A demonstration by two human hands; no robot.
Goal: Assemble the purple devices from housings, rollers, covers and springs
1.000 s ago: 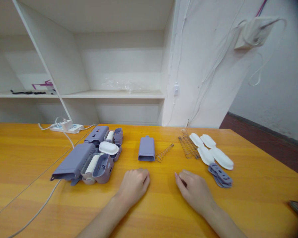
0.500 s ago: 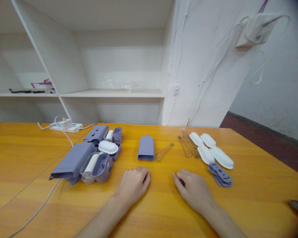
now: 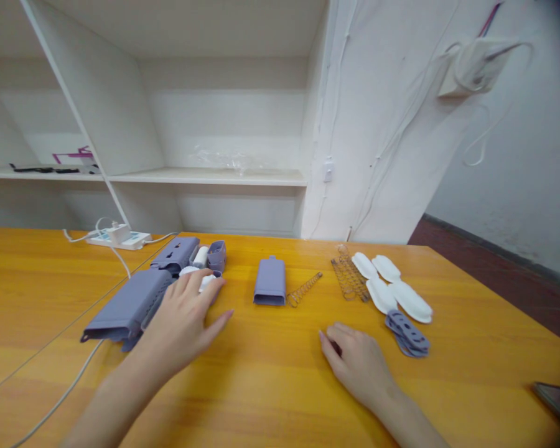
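Observation:
My left hand (image 3: 186, 311) reaches over the group of purple plastic parts on the left, fingers apart, covering several of them. Just beyond its fingertips shows a white oval piece (image 3: 207, 282); whether they touch, I cannot tell. Beside the hand lies a large purple housing (image 3: 126, 305). My right hand (image 3: 354, 361) rests on the table with its fingers curled in; what is inside them, if anything, is hidden. Between the hands, farther back, a flat purple sleeve (image 3: 269, 283) lies with its hollow end toward me. A coil spring (image 3: 305, 290) lies right beside it.
Several springs (image 3: 349, 277), white oval covers (image 3: 413, 302) and a stack of purple slotted plates (image 3: 407, 334) lie on the right. A white power strip (image 3: 121, 238) with cables sits at the back left. A dark flat object (image 3: 557, 401) is at the right edge.
My left hand has moved left and forward from the table's middle to the purple parts, and its fingers have spread. My right hand stays in place. The view has shifted slightly.

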